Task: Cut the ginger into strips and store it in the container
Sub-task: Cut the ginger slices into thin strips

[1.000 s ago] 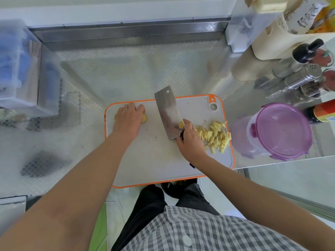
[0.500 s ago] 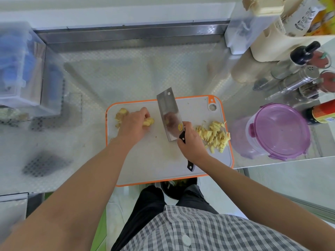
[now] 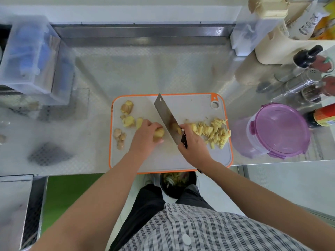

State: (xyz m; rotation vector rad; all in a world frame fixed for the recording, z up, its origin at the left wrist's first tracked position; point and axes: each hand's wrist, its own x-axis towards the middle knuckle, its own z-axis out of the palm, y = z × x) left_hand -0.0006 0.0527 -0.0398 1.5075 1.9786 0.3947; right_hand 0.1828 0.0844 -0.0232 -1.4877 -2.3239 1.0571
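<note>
A grey cutting board [image 3: 163, 158] with an orange rim lies on the steel counter. My left hand [image 3: 145, 136] grips a ginger piece [image 3: 159, 134] at the board's middle. My right hand [image 3: 193, 145] holds a cleaver [image 3: 165, 117] by its black handle, the blade standing just right of that piece. Several uncut ginger pieces [image 3: 127, 121] lie on the board's left side. A pile of ginger strips [image 3: 213, 132] sits on its right side. A clear container with a closed purple lid [image 3: 279, 129] stands right of the board.
Bottles and metal shakers [image 3: 306, 80] crowd the back right with a cream holder [image 3: 272, 44]. A clear plastic box [image 3: 30, 58] stands at the back left. A black bin [image 3: 178, 185] with scraps sits on the floor under the board's front edge.
My left hand left the board's far-left corner, uncovering several ginger pieces, and carried one piece to the middle. The cleaver has come down beside it.
</note>
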